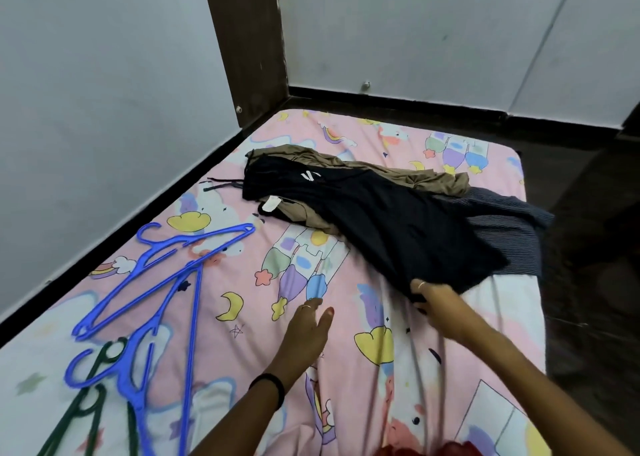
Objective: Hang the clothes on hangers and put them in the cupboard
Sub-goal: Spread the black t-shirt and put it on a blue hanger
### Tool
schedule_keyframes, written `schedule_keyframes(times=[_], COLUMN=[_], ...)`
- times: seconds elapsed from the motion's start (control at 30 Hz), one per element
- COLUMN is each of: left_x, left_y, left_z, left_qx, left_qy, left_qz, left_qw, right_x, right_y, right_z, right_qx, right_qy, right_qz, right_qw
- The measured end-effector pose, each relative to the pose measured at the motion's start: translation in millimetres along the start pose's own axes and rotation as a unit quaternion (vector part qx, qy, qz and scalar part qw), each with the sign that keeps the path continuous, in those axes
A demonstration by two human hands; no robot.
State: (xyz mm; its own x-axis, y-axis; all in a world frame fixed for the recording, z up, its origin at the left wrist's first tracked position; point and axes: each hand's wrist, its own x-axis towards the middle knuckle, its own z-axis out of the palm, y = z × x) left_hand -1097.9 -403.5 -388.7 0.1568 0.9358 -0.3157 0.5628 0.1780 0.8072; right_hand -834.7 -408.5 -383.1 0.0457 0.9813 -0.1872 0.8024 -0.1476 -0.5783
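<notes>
Pink cartoon-print bed (346, 369) filling most of the view, pushed into a corner of grey walls (86, 75), dark floor (588, 248) on the right. Far and right on the bed, a heap of clothes: black top (381, 220) uppermost, tan garment (398, 175) beneath and behind it, striped dark cloth (502, 220) at the right edge. On the near left, well apart from the heap, blue hangers (166, 272) overlapping, with green hangers (86, 414) partly under them at the near edge. Right hand (433, 303) at the near hem of the black top, fingers and thumb clamped on the fabric. Left hand (311, 327) beside it over the bare sheet, fingers straight and slightly apart, holding nothing; whether touching the sheet, cannot tell. No cupboard in view.

Step in hand, judging by this: picking the first garment off the heap. Nothing yet on a hanger. Next move likely calls for drawing the top clear of the tan garment, finding its neck, then reaching left for a blue hanger, taking care to lift one free of the tangle.
</notes>
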Motion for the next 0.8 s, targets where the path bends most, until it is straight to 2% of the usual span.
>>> schedule_keyframes(times=[0.07, 0.17, 0.27, 0.33, 0.43, 0.53, 0.6, 0.67, 0.73, 0.8], left_x=[-15, -39, -66, -85, -108, -116, -122, -129, -136, -141], left_y=[-1, -14, -32, -48, -59, -64, -64, -59, -52, -47], left_z=[-2, -6, -11, -11, -7, 3, 15, 30, 46, 61], left_qx=[-0.042, -0.135, -0.128, -0.120, -0.063, 0.073, 0.160, 0.239, 0.307, 0.350], left_qy=[-0.002, -0.020, -0.068, -0.106, -0.152, -0.132, -0.097, -0.071, -0.095, -0.153], left_qz=[-0.014, -0.050, -0.074, -0.102, -0.114, -0.044, -0.004, 0.037, 0.100, 0.123], left_qw=[0.999, 0.989, 0.987, 0.982, 0.980, 0.988, 0.982, 0.968, 0.942, 0.916], right_x=[-41, -114, -156, -170, -172, -150, -129, -116, -107, -102], right_y=[-30, -77, -105, -117, -122, -87, -47, -12, 11, 24], right_z=[11, 35, 66, 76, 78, 74, 66, 52, 41, 36], right_qx=[-0.045, -0.131, -0.127, -0.092, -0.069, -0.068, -0.094, -0.136, -0.165, -0.159], right_qy=[-0.094, -0.240, -0.338, -0.367, -0.330, -0.220, -0.114, -0.033, 0.001, 0.001], right_qz=[-0.060, -0.153, -0.141, -0.136, -0.153, -0.109, -0.038, 0.063, 0.151, 0.193], right_qw=[0.993, 0.950, 0.922, 0.916, 0.929, 0.967, 0.988, 0.988, 0.975, 0.968])
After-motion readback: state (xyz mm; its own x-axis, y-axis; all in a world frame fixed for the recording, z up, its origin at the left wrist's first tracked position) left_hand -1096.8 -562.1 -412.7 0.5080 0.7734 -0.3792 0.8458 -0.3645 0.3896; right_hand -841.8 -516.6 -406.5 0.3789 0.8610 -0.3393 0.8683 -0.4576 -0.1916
